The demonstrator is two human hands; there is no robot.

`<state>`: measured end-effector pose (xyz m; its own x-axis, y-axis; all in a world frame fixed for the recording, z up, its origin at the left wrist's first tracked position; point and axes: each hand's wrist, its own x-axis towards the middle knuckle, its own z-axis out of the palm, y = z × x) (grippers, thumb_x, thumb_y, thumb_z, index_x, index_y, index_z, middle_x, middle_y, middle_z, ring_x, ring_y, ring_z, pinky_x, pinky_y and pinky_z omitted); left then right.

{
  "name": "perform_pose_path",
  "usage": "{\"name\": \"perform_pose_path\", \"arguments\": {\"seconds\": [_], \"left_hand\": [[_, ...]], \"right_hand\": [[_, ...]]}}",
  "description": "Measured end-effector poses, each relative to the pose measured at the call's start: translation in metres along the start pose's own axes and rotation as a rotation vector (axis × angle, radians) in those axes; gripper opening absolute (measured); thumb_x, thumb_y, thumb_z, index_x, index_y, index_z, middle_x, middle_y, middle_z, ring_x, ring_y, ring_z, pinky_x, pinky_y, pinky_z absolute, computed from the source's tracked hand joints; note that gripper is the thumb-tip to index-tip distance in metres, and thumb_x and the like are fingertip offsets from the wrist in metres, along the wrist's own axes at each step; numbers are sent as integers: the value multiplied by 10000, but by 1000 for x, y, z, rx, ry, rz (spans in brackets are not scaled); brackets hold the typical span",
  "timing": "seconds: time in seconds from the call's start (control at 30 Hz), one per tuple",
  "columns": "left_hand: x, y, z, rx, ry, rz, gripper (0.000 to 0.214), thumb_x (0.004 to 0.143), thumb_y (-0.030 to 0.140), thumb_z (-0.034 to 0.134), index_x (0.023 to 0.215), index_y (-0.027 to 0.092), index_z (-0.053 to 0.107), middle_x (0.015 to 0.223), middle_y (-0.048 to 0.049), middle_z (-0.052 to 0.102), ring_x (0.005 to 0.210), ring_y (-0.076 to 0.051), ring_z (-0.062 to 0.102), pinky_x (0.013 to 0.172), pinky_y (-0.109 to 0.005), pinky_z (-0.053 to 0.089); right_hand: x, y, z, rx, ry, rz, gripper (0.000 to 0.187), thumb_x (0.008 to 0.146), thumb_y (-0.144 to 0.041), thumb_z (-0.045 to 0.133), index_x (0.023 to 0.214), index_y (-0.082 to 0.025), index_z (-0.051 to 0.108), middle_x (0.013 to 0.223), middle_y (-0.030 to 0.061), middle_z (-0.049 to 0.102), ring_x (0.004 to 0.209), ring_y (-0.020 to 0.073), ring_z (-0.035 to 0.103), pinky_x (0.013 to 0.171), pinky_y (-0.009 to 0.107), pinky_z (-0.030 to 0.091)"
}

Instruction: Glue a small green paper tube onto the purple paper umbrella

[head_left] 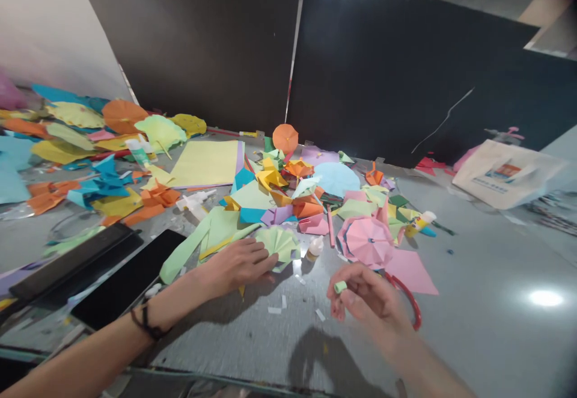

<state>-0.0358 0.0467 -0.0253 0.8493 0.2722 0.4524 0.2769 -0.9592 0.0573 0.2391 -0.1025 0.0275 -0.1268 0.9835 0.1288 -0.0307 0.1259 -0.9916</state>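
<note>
My left hand (238, 263) lies on the grey table with its fingers pressed on a folded light-green paper fan (280, 243). My right hand (367, 299) hovers to the right, fingers curled round a small light-green rolled paper piece (340, 287). Red-handled scissors (412, 305) lie just behind that hand. A pink paper umbrella (368, 241) rests beyond it, and a small white glue bottle (315, 246) stands between the fan and the pink umbrella.
Coloured paper scraps and folded shapes (288, 190) cover the table's middle. More paper umbrellas (124, 115) pile up at the far left. A yellow sheet (207, 162), a black tablet (126, 278), a glue stick (421, 222) and a white tote bag (505, 172) lie around.
</note>
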Motion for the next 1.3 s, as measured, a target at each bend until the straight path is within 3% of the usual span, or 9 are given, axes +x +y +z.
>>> {"name": "perform_pose_path", "arguments": {"seconds": [0.2,0.3,0.43,0.6,0.7,0.93,1.03,1.2,1.3], "left_hand": [[15,27,-25,-469,336,-359,258,932,413,756,1072,197,775,762,-43,723,630,-157,599,625,-264,429],[25,46,-41,-827,547,-784,361,800,523,848,937,198,769,610,30,564,526,-120,464,503,-229,336],[26,61,-36,-1165,486,-1040,527,741,617,846,974,168,697,562,68,474,510,-99,382,493,-208,255],[3,63,-6,-1099,375,-1136,574,818,689,738,1022,160,646,553,77,456,510,-102,365,499,-210,236],[-9,66,-4,-1018,362,-1138,534,900,680,651,1070,173,662,539,84,412,493,-119,385,486,-217,251],[-19,86,-13,-1032,550,-1214,549,935,637,633,1240,184,682,520,23,564,489,-200,542,504,-276,383],[-19,92,-9,-1144,640,-1237,582,912,652,661,1265,189,655,606,8,624,527,-197,567,513,-276,403],[-13,93,-9,-1387,711,-1262,549,907,642,677,1227,199,623,897,-55,741,803,-235,706,755,-330,536],[-7,93,-12,-1650,786,-1250,499,896,611,684,1185,207,629,968,-71,749,835,-254,726,724,-339,540]], "right_hand": [[-6,-16,-4,24,6,-41,145,1048,-399,649,1029,-259,682,901,21,681,728,133,644,672,261,540],[-10,-25,-6,-50,-24,-98,98,1057,-370,634,1050,-278,669,936,19,667,760,138,644,683,263,536],[-9,-36,-3,-294,-20,-201,53,1066,-313,601,1053,-290,648,968,22,671,854,162,646,729,274,534],[8,-35,7,-782,-72,-305,98,1024,-194,613,1083,-273,616,1040,24,685,885,169,648,790,295,524],[21,-23,10,-905,-155,-326,136,1016,-162,595,1104,-267,598,1052,23,693,933,184,668,808,310,529],[39,-1,16,-941,-234,-253,158,970,-123,593,1039,-263,614,1032,44,710,1068,247,700,990,415,555],[42,5,18,-893,-267,-231,185,983,-120,578,1085,-269,619,1069,48,705,1039,225,699,978,393,563],[43,15,19,-827,-239,-222,95,1027,-203,591,1086,-268,627,1080,39,727,1068,214,706,1023,387,542],[43,19,17,-820,-194,-224,93,1027,-218,600,1098,-264,638,1087,43,746,1050,217,722,1000,384,556]]}}
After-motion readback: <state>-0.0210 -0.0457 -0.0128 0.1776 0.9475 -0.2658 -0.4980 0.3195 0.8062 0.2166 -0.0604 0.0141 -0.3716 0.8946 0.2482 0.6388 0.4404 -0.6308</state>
